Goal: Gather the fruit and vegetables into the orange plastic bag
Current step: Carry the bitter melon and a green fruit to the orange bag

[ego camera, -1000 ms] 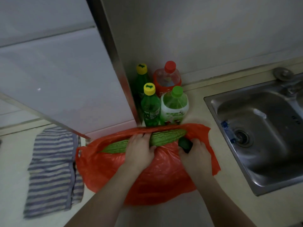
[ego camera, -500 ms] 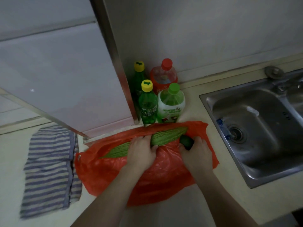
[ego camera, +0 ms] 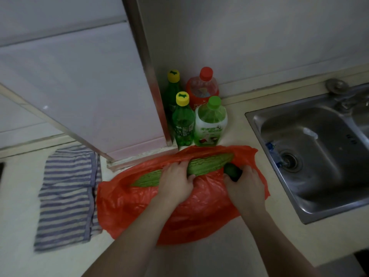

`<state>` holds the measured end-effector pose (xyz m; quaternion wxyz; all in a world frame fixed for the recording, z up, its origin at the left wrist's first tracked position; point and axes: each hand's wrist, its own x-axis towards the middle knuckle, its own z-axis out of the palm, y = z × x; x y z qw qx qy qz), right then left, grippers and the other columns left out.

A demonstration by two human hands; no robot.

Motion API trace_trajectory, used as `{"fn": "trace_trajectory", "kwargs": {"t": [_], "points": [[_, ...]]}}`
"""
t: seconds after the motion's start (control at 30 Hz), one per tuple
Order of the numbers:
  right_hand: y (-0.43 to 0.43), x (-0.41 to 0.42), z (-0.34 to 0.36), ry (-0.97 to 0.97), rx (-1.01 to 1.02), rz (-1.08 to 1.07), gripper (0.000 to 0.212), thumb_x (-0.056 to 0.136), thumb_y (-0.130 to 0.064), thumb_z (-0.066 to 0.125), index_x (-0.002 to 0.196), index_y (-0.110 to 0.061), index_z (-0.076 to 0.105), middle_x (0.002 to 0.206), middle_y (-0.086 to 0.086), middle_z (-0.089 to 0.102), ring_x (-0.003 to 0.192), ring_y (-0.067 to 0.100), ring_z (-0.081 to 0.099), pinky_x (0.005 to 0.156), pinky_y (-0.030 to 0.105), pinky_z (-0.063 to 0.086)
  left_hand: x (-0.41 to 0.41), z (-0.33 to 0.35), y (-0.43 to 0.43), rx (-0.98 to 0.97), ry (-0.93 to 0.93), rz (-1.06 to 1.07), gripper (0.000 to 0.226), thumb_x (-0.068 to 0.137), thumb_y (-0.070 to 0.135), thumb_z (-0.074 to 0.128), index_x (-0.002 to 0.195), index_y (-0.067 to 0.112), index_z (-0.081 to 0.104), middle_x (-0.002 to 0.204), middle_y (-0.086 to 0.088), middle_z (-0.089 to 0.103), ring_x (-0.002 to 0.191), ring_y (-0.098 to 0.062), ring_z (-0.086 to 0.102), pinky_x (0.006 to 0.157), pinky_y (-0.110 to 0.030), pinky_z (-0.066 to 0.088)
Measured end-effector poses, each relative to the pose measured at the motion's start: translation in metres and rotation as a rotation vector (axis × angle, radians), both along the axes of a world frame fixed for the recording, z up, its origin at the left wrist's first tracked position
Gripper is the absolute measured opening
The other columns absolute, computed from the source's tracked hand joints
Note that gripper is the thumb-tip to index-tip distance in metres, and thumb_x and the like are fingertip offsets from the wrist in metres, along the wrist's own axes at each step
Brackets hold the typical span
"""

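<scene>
An orange plastic bag (ego camera: 199, 214) lies flat on the pale counter in front of me. A long, bumpy, light-green bitter gourd (ego camera: 211, 163) lies across the bag's far opening, its left part inside the bag. My left hand (ego camera: 176, 181) grips the gourd around its middle. A small dark-green vegetable (ego camera: 231, 171) sits just right of the gourd's tip, and my right hand (ego camera: 244, 186) holds it with curled fingers at the bag's mouth.
Several plastic bottles stand behind the bag, among them a green one (ego camera: 182, 124) and a red-capped one (ego camera: 202, 87). A steel sink (ego camera: 319, 148) is set into the counter at right. A striped cloth (ego camera: 67, 194) lies at left. A cabinet door (ego camera: 79, 92) hangs overhead.
Both hands keep their hold; the gourd and hands stay in nearly the same place on the bag. The view has shifted slightly.
</scene>
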<state>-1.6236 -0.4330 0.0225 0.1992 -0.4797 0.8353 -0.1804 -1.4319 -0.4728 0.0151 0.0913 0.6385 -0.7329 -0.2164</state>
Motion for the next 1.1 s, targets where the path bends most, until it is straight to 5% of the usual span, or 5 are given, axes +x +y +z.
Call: {"fn": "trace_trajectory", "kwargs": {"t": [0.6,1.1], "points": [[-0.016,0.011,-0.020,-0.046,-0.031,0.033,0.038,0.081,-0.040,0.068,0.104,-0.014,0.054,0.097,0.001,0.051,0.084,0.023,0.056,0.065,0.027,0.035,0.013,-0.015,-0.011,-0.089,-0.121,0.069,0.058,0.082,0.030,0.067,0.136,0.018,0.050,0.125,-0.007,0.055,0.116,-0.030,0.048,0.105,-0.042,0.037],[-0.028,0.014,-0.038,-0.068,-0.113,-0.009,0.041,0.083,-0.046,0.065,0.110,-0.018,0.053,0.104,-0.001,0.052,0.090,0.019,0.055,0.075,0.028,0.041,0.022,-0.024,-0.014,-0.127,-0.114,0.009,0.058,0.082,0.033,0.070,0.134,0.014,0.054,0.120,-0.008,0.060,0.109,-0.029,0.051,0.100,-0.042,0.041]]}}
